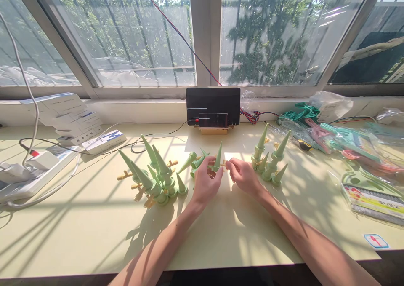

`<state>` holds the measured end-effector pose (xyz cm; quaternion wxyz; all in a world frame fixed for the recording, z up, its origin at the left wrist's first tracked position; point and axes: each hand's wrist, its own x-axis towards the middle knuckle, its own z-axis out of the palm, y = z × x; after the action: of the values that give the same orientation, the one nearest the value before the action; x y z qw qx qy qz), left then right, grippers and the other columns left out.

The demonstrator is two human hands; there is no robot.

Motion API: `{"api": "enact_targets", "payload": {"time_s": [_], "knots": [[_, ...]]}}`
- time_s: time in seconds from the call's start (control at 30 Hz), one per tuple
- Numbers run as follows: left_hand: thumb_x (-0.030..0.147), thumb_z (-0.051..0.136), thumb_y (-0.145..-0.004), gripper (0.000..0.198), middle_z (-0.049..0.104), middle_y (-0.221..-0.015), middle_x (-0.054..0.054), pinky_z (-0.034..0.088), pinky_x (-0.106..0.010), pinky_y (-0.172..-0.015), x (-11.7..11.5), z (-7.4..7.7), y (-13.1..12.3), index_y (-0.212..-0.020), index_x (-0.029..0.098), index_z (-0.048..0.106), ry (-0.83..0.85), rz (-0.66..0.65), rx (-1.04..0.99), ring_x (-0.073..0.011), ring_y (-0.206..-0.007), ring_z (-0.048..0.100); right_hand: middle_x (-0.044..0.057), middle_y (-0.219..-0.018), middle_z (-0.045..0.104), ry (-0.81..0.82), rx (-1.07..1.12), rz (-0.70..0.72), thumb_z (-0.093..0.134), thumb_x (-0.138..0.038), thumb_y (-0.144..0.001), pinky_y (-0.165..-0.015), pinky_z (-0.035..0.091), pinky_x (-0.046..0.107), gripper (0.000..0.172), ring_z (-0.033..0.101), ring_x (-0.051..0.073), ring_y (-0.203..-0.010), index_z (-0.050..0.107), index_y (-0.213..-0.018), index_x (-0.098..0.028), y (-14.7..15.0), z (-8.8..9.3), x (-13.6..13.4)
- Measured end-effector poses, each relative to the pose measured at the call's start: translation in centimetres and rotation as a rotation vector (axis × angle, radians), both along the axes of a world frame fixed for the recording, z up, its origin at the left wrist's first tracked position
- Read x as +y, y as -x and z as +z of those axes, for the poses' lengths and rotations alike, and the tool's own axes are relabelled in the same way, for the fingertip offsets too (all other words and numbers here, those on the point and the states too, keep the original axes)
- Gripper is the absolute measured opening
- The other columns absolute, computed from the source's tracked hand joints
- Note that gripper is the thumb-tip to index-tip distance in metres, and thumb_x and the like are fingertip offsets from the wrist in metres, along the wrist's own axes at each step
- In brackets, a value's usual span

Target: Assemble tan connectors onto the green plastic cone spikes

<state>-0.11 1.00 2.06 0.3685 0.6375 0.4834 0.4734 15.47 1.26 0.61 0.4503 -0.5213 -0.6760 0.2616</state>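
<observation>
Near the middle of the table, my left hand (205,183) is closed around the lower part of a pointed green cone (218,155), whose tip stands up. A small tan peg-like piece (224,163) sticks out sideways between the cone and my right hand (244,175), which pinches its outer end. Several loose green cones (189,161) lie just behind my left hand, partly hidden by it. To the left stands a cluster of green cones (162,168) with tan pieces (139,193) on their sides. Another, smaller group of cones (278,156) stands right of my right hand.
A tablet (213,100) with a phone (213,120) before it leans near the window. White boxes (66,115) and a power strip (34,180) with cables are at left. Bagged pink and green plastic items (350,138) and a packet (375,199) lie at right.
</observation>
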Motion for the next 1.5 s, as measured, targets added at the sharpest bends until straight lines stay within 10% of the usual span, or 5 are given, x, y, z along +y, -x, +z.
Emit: {"api": "enact_targets", "payload": {"time_s": [0.37,1.5], "knots": [[0.036,0.065,-0.084,0.030,0.067,-0.103,-0.006,0.052,-0.027,-0.058,0.15,-0.19,0.04,-0.110,0.021,0.059,-0.004,0.028,-0.001,-0.0127,-0.064,0.066,-0.003,-0.058,0.059,-0.018,0.031,0.032,0.055,-0.040,-0.095,-0.054,0.041,0.026,0.021,0.053,0.014,-0.051,0.062,-0.094,-0.020,0.07,0.46,-0.40],[0.038,0.065,-0.083,0.029,0.065,-0.101,-0.006,0.047,-0.023,-0.049,-0.04,0.10,0.05,-0.107,0.021,0.059,0.000,0.000,-0.016,-0.0090,-0.055,0.059,-0.005,-0.051,0.048,0.015,0.031,0.033,0.049,-0.036,-0.094,-0.050,0.035,0.026,0.026,0.045,0.013,-0.048,0.057,-0.074,-0.021,-0.14,0.03,-0.08]]}}
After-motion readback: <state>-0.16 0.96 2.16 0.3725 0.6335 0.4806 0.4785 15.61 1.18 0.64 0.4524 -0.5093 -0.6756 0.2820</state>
